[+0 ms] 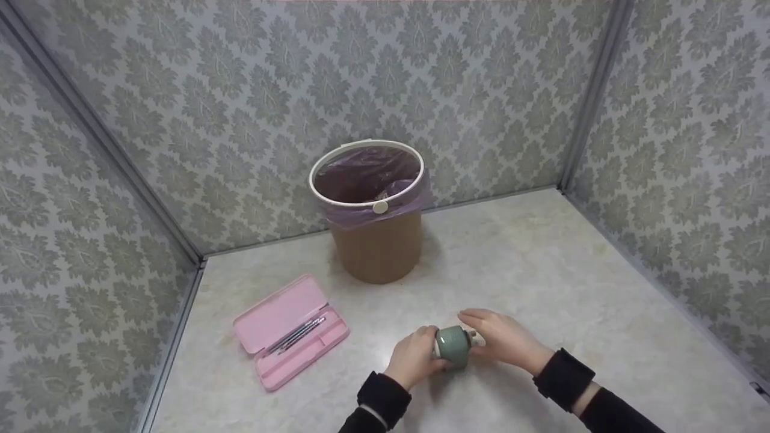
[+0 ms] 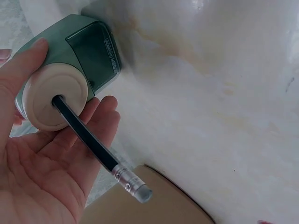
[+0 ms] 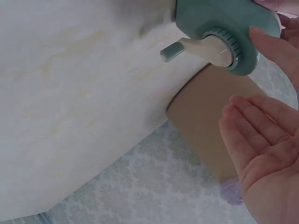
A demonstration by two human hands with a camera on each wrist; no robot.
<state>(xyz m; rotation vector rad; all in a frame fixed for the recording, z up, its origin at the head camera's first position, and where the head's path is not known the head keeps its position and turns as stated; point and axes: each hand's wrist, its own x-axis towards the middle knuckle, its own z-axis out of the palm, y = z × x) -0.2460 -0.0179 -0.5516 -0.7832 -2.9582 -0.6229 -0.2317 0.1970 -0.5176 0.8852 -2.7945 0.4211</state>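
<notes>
My left hand (image 1: pixel 412 358) grips a green crank pencil sharpener (image 1: pixel 454 344), thumb on one side and fingers on the other. In the left wrist view a dark pencil (image 2: pixel 88 137) sticks out of the sharpener's round cream front, its eraser end outward. My right hand (image 1: pixel 505 340) is on the crank side. Its fingers (image 3: pixel 250 123) are extended and relaxed, apart from the cream crank handle (image 3: pixel 205 50) with its green knob. The right thumb overlaps the sharpener's edge in the right wrist view; whether it touches I cannot tell.
A pink pencil case (image 1: pixel 304 355) lies open at the left with several pencils (image 1: pixel 298 334) in it. Behind stands a brown bin (image 1: pixel 379 252) with a white rim and a purple liner (image 1: pixel 415 195). Patterned walls (image 1: pixel 385 72) enclose the pale tabletop (image 1: pixel 541 264).
</notes>
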